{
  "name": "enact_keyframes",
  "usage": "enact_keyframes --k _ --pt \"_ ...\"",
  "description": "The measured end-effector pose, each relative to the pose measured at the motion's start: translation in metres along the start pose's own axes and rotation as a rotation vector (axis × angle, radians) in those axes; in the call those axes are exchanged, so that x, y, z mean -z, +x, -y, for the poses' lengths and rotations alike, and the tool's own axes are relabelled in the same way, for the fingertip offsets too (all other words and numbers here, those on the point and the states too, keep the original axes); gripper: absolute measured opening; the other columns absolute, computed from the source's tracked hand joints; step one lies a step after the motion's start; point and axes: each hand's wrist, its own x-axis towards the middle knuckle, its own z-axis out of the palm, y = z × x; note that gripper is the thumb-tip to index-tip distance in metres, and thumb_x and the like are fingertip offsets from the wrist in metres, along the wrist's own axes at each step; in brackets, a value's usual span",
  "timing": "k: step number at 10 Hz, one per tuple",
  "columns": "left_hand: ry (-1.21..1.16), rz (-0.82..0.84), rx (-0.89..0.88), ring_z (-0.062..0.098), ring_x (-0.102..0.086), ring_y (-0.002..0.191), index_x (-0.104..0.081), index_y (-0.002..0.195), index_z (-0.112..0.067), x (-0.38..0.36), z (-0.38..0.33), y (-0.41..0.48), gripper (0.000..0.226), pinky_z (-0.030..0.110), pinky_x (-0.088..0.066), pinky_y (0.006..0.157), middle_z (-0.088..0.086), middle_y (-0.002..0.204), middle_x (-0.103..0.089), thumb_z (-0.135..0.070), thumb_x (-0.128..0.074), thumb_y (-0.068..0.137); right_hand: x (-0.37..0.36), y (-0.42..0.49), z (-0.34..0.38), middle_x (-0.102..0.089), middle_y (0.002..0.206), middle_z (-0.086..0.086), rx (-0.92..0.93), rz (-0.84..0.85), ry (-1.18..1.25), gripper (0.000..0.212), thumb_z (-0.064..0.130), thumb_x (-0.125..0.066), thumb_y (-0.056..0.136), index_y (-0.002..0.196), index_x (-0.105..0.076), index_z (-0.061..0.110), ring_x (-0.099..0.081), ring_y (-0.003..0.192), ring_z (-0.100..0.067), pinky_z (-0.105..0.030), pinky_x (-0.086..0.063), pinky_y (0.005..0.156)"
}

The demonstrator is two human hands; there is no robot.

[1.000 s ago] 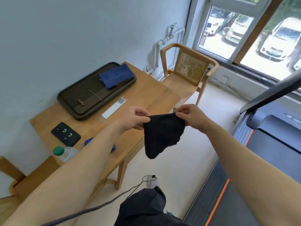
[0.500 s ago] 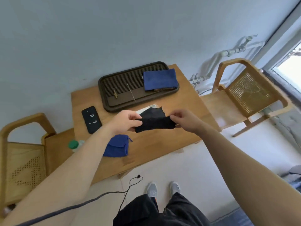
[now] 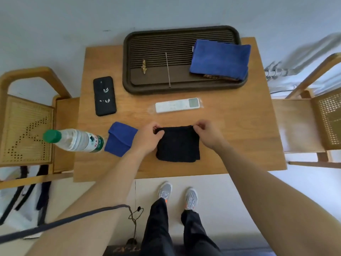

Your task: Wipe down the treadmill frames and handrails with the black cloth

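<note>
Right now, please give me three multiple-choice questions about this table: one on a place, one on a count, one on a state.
1. Where does the black cloth lie?
A. on the wooden table
B. in the tray
C. on a chair

2. How many blue cloths are visible?
A. one
B. two
C. three

3. What do the hands do?
A. rest empty
B. hold the bottle
C. pinch the cloth's far corners

Answers:
1 A, it lies flat on the tabletop.
2 B, one on the tray, one beside the bottle.
3 C, left hand and right hand each grip a corner.

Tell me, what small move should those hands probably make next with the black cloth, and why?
Probably let go and lift away. The black cloth already lies folded flat on the table, and the left hand and right hand only pinch its far corners.
</note>
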Motion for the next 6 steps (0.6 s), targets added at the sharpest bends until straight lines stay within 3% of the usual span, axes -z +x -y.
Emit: enact_keyframes --k 1,2,3,4,6 --pt "0.1 -0.253 0.014 0.014 -0.06 0.097 -0.05 0.129 -0.024 -0.012 -0.009 0.005 0.034 0.035 -0.052 0.078 -0.004 0.126 -0.059 -0.033 -0.06 0.098 -0.007 0.012 0.006 -0.049 0.129 -0.004 -0.026 -0.21 -0.218 0.035 0.032 -0.053 0.1 0.132 -0.049 0.019 -0.06 0.101 -0.025 -0.04 -0.054 0.081" --pt "0.313 -0.329 -0.127 0.012 -0.055 0.081 -0.05 0.12 -0.024 -0.031 -0.001 -0.016 0.028 0.031 -0.045 0.06 -0.003 0.121 -0.052 -0.029 -0.061 0.095 -0.028 -0.01 -0.005 -0.051 0.127 -0.005 0.057 -0.267 -0.352 0.026 0.025 -0.055 0.098 0.123 -0.051 0.018 -0.058 0.102 -0.027 -0.04 -0.053 0.079" --pt "0.474 -0.119 -0.124 0.017 -0.059 0.091 -0.056 0.117 -0.027 -0.047 0.013 -0.029 0.023 0.031 -0.043 0.059 -0.005 0.119 -0.055 -0.033 -0.058 0.095 -0.051 -0.032 -0.022 -0.049 0.131 -0.006 0.097 -0.055 -0.399 0.031 0.023 -0.055 0.096 0.127 -0.052 0.02 -0.058 0.104 -0.028 -0.04 -0.053 0.081" --pt "0.482 -0.033 -0.074 0.017 -0.059 0.108 -0.058 0.132 -0.027 -0.045 0.013 -0.029 0.035 0.031 -0.046 0.069 -0.006 0.131 -0.056 -0.033 -0.054 0.097 -0.056 -0.03 -0.022 -0.044 0.139 -0.007 0.079 0.043 -0.432 0.044 0.026 -0.055 0.095 0.138 -0.049 0.02 -0.055 0.116 -0.03 -0.041 -0.051 0.092" --pt "0.464 0.162 -0.003 0.02 -0.061 0.112 -0.056 0.137 -0.026 0.004 -0.022 -0.043 0.042 0.042 -0.055 0.09 -0.002 0.13 -0.063 -0.038 -0.054 0.097 -0.011 -0.024 0.027 -0.064 0.125 -0.008 0.037 0.254 -0.528 0.032 0.024 -0.051 0.099 0.128 -0.06 0.011 -0.061 0.108 -0.026 -0.033 -0.05 0.082"
